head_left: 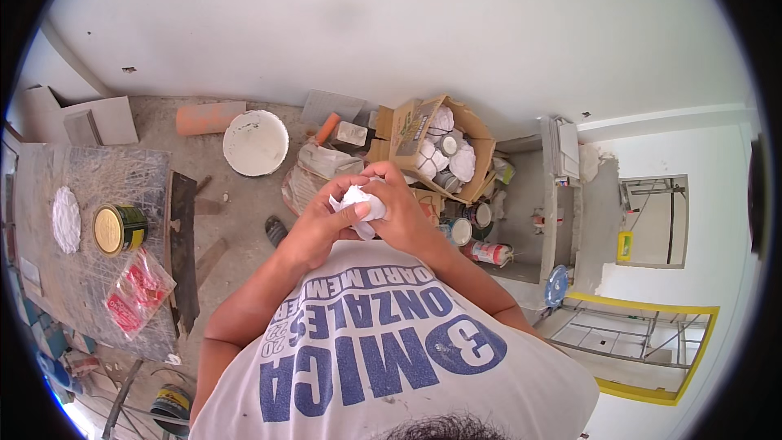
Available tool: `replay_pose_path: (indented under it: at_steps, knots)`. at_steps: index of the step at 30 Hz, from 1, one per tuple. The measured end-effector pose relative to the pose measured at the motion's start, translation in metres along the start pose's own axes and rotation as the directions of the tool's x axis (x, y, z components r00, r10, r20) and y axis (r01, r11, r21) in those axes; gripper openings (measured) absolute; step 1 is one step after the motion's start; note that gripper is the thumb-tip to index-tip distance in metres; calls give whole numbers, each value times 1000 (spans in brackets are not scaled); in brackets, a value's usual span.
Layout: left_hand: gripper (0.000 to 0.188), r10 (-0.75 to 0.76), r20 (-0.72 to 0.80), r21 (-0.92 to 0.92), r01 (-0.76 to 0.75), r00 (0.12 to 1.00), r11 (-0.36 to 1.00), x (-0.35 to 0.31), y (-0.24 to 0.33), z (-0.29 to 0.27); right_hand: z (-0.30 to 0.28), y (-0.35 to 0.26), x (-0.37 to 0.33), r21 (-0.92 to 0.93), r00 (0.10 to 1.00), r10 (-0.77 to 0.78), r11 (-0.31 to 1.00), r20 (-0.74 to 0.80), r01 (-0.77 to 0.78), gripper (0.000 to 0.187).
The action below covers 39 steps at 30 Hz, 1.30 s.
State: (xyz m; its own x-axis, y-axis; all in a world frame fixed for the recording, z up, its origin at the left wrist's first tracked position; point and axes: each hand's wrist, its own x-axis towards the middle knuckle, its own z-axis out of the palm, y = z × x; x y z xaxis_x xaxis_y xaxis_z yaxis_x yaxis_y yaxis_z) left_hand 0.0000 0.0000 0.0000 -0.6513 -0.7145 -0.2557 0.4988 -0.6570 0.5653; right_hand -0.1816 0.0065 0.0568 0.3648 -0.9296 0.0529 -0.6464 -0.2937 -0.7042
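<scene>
In front of my chest, both hands are closed round a crumpled white cloth (358,199). My left hand (319,224) grips its left side, with the thumb laid across the front. My right hand (396,205) wraps the other side, its fingers bent over the top. Loose folds of the cloth stick out between the hands and hang below them. The palms hide part of it.
On the worn wooden table (98,173) at left are a round white pad (66,220), a gold-lidded can (114,228) and a red-and-clear plastic packet (138,292). Beyond my hands stand a white bucket (256,143) and a cardboard box (405,132) of white bundles.
</scene>
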Motion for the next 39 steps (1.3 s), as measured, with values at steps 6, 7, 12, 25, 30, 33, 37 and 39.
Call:
replay_pose_path:
  at_steps: [6, 7, 12, 25, 30, 33, 37, 39]
  knots:
    - [44, -70, -24, -78, 68, 997, 995, 8, 9, 1, -6, 3, 1, 161, 997, 71, 984, 39, -76, 64]
    - [45, -89, -18, -88, 87, 996, 992, 9, 13, 0, -8, 4, 1, 209, 996, 73, 975, 46, -81, 71]
    - [40, -111, 15, -91, 112, 994, 990, 14, 12, -8, -31, 8, -3, 199, 970, -27, 980, 243, -23, 98]
    - [55, -32, 17, 236, 27, 999, 971, 6, 26, -6, -8, 32, -14, 254, 999, 54, 966, 0, -53, 62]
    - [60, 209, 152, 346, -250, 966, 904, 24, -5, -21, 5, 34, -1, 197, 997, 43, 979, 57, -53, 63]
    - [56, 70, -26, 109, -67, 997, 992, 30, -2, -31, 0, 18, 6, 287, 983, 155, 942, 97, -177, 77]
    - [47, 23, -50, 17, -22, 998, 1000, 32, 3, -38, -2, 19, 6, 251, 972, 191, 943, 136, -221, 93]
    - [38, 5, -63, 72, -1, 998, 997, 31, -1, -45, -5, 15, 8, 63, 976, 172, 981, 130, -181, 88]
